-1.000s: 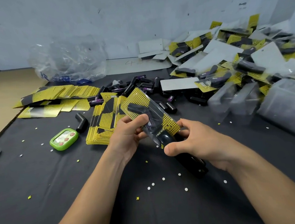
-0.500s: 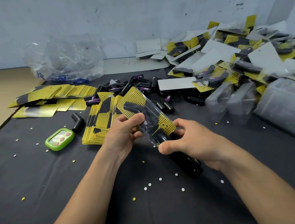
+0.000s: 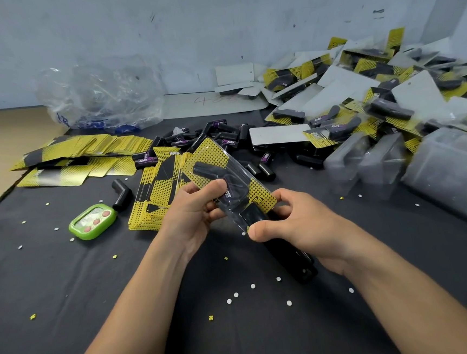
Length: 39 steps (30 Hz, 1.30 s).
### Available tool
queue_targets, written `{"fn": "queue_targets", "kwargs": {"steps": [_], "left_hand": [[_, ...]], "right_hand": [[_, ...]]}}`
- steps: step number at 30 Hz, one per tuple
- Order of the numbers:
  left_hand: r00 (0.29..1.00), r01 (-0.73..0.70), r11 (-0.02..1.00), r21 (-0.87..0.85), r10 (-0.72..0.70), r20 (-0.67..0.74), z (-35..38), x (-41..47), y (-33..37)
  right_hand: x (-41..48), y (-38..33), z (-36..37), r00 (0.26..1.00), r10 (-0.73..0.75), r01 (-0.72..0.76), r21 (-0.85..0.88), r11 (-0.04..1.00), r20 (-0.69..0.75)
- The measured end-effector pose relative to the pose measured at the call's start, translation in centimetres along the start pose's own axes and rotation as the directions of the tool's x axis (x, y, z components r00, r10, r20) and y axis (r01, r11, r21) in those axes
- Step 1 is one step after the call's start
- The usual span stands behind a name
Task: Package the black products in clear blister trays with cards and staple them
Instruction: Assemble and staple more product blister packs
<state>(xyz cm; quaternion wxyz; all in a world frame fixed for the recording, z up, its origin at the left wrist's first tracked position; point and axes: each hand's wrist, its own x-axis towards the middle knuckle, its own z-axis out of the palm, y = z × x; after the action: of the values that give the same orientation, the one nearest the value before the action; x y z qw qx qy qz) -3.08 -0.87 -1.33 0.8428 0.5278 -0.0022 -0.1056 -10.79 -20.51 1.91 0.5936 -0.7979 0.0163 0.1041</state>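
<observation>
My left hand point(image 3: 194, 212) pinches the left edge of a blister pack point(image 3: 220, 166): a clear tray with a black product over a yellow dotted card, tilted away from me. My right hand point(image 3: 295, 222) grips a black stapler point(image 3: 285, 254), thumb on top, its nose over the pack's near corner. Loose black products point(image 3: 223, 136) lie behind the pack. A stack of yellow cards point(image 3: 157, 194) lies under my left hand, and more cards point(image 3: 83, 150) are spread at the left. Finished packs point(image 3: 360, 95) are heaped at the back right.
A green counter device point(image 3: 92, 221) and a single black product point(image 3: 121, 193) sit left of the cards. Stacks of clear trays point(image 3: 380, 161) stand at the right. A crumpled plastic bag point(image 3: 101, 95) lies by the wall. Punched paper dots litter the black cloth point(image 3: 67, 290).
Both hands, the pack and the stapler keep nearly the same pose. My view has shifted slightly, so everything sits a little further left in the frame.
</observation>
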Motion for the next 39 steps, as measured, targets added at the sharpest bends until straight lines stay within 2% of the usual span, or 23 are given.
{"fn": "queue_targets", "kwargs": {"steps": [6, 13, 16, 19, 20, 22, 25, 27, 29, 31, 33, 36, 39], "left_hand": [[1.0, -0.006, 1.0, -0.017, 0.006, 0.004, -0.1, -0.1, 0.1], [1.0, -0.025, 1.0, 0.003, 0.025, 0.006, -0.1, -0.1, 0.2], [1.0, -0.027, 1.0, -0.002, 0.027, -0.01, 0.0, -0.2, 0.2], [0.999, -0.037, 0.998, 0.042, 0.038, -0.027, 0.4, -0.3, 0.1], [0.998, -0.047, 0.998, 0.049, 0.048, -0.032, 0.4, -0.3, 0.1], [0.996, -0.058, 0.997, 0.047, 0.061, -0.064, 0.4, -0.2, 0.2], [0.992, -0.048, 0.999, 0.02, 0.05, -0.117, 0.0, 0.0, 0.5], [0.994, -0.042, 0.999, 0.016, 0.044, -0.097, 0.0, -0.1, 0.5], [0.998, -0.034, 0.999, 0.005, 0.034, -0.046, 0.3, -0.4, 0.6], [1.0, -0.024, 1.0, 0.003, 0.024, -0.008, 0.6, -0.6, 0.5], [0.999, -0.021, 1.0, 0.015, 0.02, 0.03, 0.9, -0.7, 0.6], [0.996, -0.031, 0.999, 0.025, 0.029, 0.084, 1.4, -1.0, 0.6], [0.989, -0.051, 0.998, 0.049, 0.044, 0.144, 1.4, -1.2, 0.4]], "right_hand": [[0.1, -0.1, 0.5, 0.999, -0.014, 0.013, -0.015, 1.0, -0.048], [0.5, 0.1, 1.1, 0.995, 0.007, 0.001, 0.075, 0.997, -0.104], [0.6, 0.0, 0.5, 0.999, 0.028, -0.026, 0.095, 0.995, -0.024], [0.1, -0.5, -0.8, 0.983, 0.079, -0.098, 0.11, 0.989, 0.169], [-0.1, -0.5, -1.3, 0.97, 0.095, -0.119, 0.095, 0.988, 0.224], [-0.4, -0.6, -2.4, 0.96, 0.142, -0.157, 0.042, 0.987, 0.241], [-0.4, -0.5, -3.9, 0.973, 0.196, -0.178, -0.142, 0.974, 0.122], [-0.2, -0.4, -4.3, 0.971, 0.22, -0.192, -0.245, 0.95, 0.09], [0.1, -0.3, -4.2, 0.988, 0.152, -0.142, -0.224, 0.964, 0.03], [0.7, -0.4, -3.9, 0.989, -0.045, 0.017, -0.195, 0.981, -0.138], [1.1, -0.9, -3.4, 0.961, -0.183, 0.145, -0.186, 0.972, -0.207], [1.2, -1.3, -2.1, 0.975, -0.21, 0.179, -0.291, 0.94, -0.077], [1.6, -1.1, -1.3, 0.975, -0.221, 0.212, -0.302, 0.929, 0.007]]}}
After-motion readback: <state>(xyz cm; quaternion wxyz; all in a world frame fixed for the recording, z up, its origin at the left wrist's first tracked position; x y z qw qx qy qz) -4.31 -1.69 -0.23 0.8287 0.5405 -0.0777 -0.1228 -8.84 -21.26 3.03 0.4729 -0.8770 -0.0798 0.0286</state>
